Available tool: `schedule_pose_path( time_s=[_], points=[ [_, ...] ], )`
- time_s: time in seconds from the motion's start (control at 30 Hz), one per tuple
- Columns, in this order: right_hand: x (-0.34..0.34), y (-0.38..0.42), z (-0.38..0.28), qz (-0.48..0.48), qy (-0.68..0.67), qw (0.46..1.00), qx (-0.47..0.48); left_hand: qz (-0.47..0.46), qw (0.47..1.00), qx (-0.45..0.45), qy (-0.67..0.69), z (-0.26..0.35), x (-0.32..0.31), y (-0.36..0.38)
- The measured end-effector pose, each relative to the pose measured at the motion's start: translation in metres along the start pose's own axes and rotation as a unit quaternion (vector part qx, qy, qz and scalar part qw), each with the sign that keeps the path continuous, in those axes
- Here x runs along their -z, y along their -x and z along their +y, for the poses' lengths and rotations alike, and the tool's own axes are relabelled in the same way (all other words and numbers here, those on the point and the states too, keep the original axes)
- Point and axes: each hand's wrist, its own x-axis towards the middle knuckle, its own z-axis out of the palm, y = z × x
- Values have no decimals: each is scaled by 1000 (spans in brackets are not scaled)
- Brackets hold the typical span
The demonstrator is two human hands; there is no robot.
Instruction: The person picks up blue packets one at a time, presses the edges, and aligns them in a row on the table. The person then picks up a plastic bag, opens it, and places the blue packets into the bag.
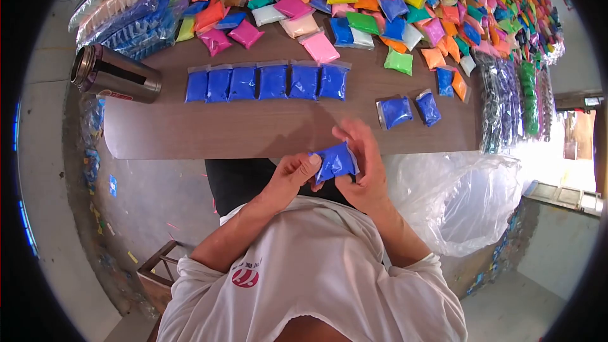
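Note:
My left hand (294, 172) pinches the left end of a small blue packet (335, 162), thumb on top, over the table's front edge. Around the packet's right end curves my right hand (365, 171), its fingers apart and raised and its fingertips blurred; its thumb is close to the lower edge. Beyond my hands, several flat blue packets with clear edges (243, 83) lie side by side in a row. Two more blue packets, one wide (397, 112) and one narrower (429, 108), lie to the right.
A heap of multicoloured packets (364, 22) covers the table's far side. A metal flask (117, 75) lies at the left of the brown table (190, 130). Bundled clear bags (142, 25) are behind it, and strips of packets (506, 101) hang at right. A clear plastic bag (456, 202) sits below.

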Motion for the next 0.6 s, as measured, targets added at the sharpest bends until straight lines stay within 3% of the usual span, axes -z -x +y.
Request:
schedule_pose_path(
  time_s=[0.1,0.3,0.4,0.6],
  points=[
    [14,11,16,-30,-199,976,-89,27,999,-11,-37,4,-1,-2],
    [6,17,15,79,-233,951,-189,52,998,-25,-13,-1,-9,-5],
    [13,13,11,37,-220,956,-191,-9,999,-12,-49,-1,-7,-2],
    [13,10,14,45,-204,957,-203,-24,998,9,-62,14,-15,-1]
  ],
)
